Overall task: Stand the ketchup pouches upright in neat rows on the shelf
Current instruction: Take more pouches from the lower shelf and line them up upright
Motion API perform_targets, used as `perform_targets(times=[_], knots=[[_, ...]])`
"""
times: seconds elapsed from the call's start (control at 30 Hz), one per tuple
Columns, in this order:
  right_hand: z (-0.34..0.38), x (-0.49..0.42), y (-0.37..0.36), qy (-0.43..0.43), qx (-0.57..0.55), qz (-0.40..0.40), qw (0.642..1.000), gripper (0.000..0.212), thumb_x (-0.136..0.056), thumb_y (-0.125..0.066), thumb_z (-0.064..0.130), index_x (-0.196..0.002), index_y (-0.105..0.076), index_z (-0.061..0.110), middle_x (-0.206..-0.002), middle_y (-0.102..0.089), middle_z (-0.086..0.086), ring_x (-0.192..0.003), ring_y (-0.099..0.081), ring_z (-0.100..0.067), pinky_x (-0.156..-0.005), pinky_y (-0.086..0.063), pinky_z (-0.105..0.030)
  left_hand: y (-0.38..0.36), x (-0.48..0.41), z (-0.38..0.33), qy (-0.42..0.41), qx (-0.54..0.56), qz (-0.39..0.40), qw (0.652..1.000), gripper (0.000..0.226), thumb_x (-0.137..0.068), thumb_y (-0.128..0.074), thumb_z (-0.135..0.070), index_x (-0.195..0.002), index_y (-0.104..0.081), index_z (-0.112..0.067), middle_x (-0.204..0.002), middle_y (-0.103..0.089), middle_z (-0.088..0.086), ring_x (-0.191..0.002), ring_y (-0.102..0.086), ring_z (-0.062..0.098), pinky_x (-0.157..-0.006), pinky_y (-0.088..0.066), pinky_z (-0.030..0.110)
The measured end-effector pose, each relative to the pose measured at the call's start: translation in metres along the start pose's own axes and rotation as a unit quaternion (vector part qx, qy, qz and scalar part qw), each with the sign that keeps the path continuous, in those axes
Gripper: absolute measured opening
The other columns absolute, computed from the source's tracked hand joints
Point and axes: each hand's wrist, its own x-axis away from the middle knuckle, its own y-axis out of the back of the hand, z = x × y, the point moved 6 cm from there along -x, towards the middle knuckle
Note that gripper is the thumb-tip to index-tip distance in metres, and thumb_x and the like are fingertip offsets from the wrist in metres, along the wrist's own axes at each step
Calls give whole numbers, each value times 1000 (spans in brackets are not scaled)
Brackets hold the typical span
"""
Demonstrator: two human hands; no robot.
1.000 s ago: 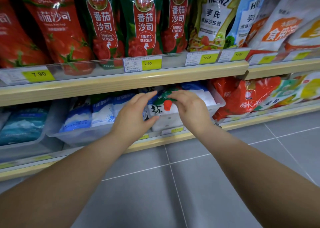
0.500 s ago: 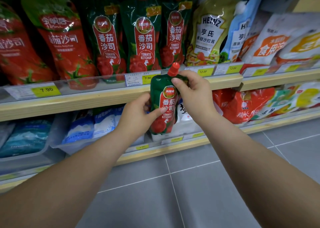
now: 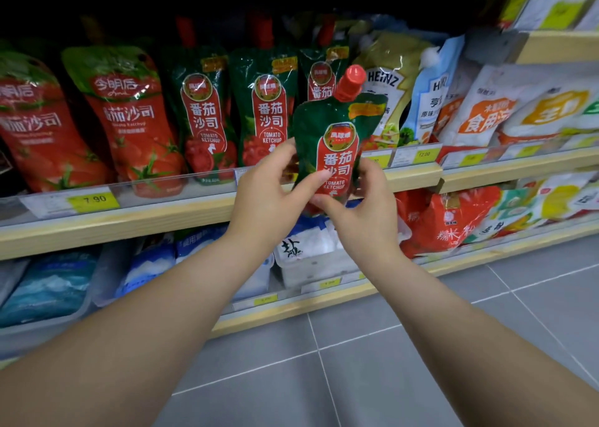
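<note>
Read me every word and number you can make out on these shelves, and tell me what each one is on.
"番茄沙司 TOMATO KETCHUP": held pouch
"番茄沙司 TOMATO KETCHUP": green pouches on the shelf
"番茄沙司": red pouch
"HEINZ": olive pouch
"7.90": left price tag
"12.00": right price tag
"盐": white pack
Other tags and small print: too blurred to read.

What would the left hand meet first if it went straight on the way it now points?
Likely the clear rail at the shelf front, then the green ketchup pouches standing behind it. The left hand grips the held pouch. Depth is unclear.
</note>
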Motion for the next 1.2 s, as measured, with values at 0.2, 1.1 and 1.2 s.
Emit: perform_targets(times=[0.2, 1.1, 1.2], knots=[[26, -42, 11, 53, -31, -72, 996, 54, -65, -82, 29, -100, -42, 38, -97, -59, 22, -95, -56, 7, -78, -43, -10, 20, -1, 19, -10, -222, -46, 974, 49, -81, -62, -53, -125, -56, -32, -121, -58, -10, -115, -44, 15, -96, -30, 28], [-1, -91, -18, 19, 156, -28, 987, 107, -72, -80, 26, -147, -4, 33, -139, -44, -2, -125, -45, -20, -98, -44, -44, 28, -18, 36, 52, -228, -183, 955, 75, -81, -68, -40, -142, -27, -24, -139, -38, 4, -127, -34, 20, -99, -30, 30], [2, -88, -17, 57, 201, -31, 978, 102, -77, -76, 23, -147, -3, 38, -133, -47, -3, -117, -49, -20, -88, -50, -43, 22, -28, 34, 92, -225, -223, 944, 90, -76, -72, -44, -145, -21, -19, -138, -43, 7, -127, -39, 24, -105, -34, 38]])
